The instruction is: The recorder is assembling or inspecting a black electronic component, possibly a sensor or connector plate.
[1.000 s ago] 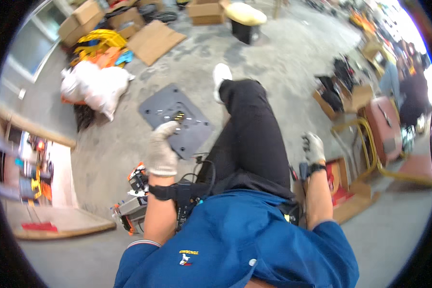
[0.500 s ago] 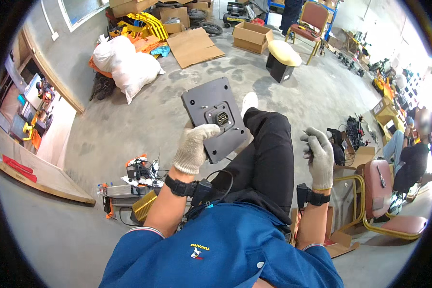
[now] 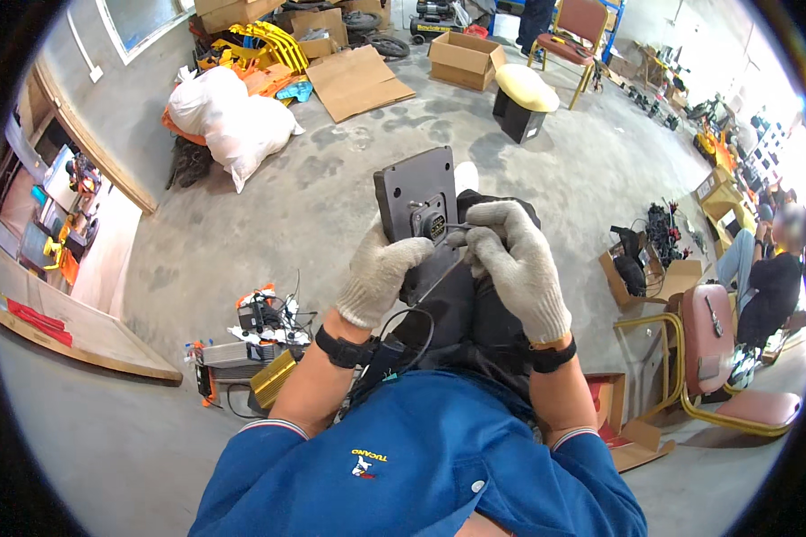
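Note:
A dark grey rectangular plate (image 3: pixel 405 186) with corner holes stands tilted above my lap. My gloved left hand (image 3: pixel 376 276) grips its lower left edge, thumb across the front. A round multi-pin connector (image 3: pixel 434 225) sits in the plate's raised middle. My gloved right hand (image 3: pixel 521 268) is closed in a pinch close to this connector, on what looks like a thin grey cable (image 3: pixel 441 279). That strand slants down from the fingers toward my lap. Its end is hidden by the fingertips, so I cannot tell whether it touches the connector.
Left of my lap lie electronic parts (image 3: pixel 264 313) and a gold-coloured metal case (image 3: pixel 271 383). To the right are a pink-padded chair (image 3: pixel 707 345) and an open box of black parts (image 3: pixel 640 264). White sacks (image 3: pixel 233 121) and a yellow-topped black stool (image 3: pixel 519 116) stand ahead; a person (image 3: pixel 766 286) sits far right.
My right hand has come from the right to the plate's connector and now pinches the thin grey strand. The plate has turned more edge-on and shifted slightly right in my left hand.

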Motion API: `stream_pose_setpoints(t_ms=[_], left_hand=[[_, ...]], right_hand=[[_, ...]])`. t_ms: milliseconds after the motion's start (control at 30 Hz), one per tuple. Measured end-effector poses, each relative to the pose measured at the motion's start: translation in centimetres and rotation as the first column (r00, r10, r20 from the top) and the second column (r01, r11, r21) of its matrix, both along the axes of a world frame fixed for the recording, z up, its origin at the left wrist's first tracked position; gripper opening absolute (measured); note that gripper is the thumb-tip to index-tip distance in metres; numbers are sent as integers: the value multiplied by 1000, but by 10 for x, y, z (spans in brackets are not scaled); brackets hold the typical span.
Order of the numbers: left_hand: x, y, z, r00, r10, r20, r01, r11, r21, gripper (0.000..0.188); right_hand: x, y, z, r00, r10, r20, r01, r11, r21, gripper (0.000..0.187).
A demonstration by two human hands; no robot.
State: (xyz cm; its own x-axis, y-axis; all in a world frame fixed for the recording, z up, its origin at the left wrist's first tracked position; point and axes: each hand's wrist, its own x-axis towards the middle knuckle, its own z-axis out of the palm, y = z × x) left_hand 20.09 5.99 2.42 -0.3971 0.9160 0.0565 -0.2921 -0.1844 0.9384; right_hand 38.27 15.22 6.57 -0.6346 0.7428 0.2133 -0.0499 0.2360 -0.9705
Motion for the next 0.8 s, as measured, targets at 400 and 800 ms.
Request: stream_pose_setpoints(t_ms=[400, 800], left_hand=[[12, 0, 4, 993, 49, -109, -53, 998, -32, 48], [14, -1, 8, 983, 54, -178, -66, 996, -65, 48]], right_hand=[[-15, -2, -20, 986, -165, 6, 159, 958, 238, 17], [-17, -2, -22, 984, -179, -25, 179, 945, 274, 15]])
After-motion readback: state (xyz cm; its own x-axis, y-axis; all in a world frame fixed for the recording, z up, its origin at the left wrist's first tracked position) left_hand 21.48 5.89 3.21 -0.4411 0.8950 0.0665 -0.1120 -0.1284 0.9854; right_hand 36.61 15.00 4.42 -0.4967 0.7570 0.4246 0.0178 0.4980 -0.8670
